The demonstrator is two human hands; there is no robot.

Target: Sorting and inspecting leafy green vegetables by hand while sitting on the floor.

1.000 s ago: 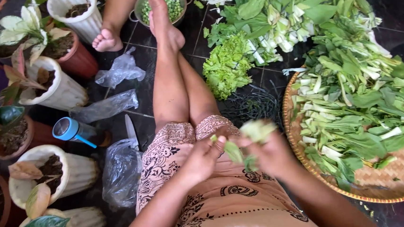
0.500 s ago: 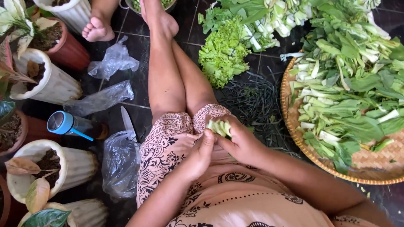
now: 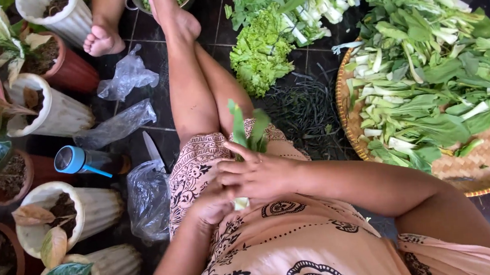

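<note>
Head view: leafy stalk apparently between fingers.

One view only, so nothing overlaps with a second camera. It sits on your head, pitched almost straight down over your lap, close in. Your hands land just below frame centre, your legs run toward the top edge. Frame left takes in the potted plants; frame right the woven tray, cut off at the edge. Dark tiled floor fills the rest.
</note>
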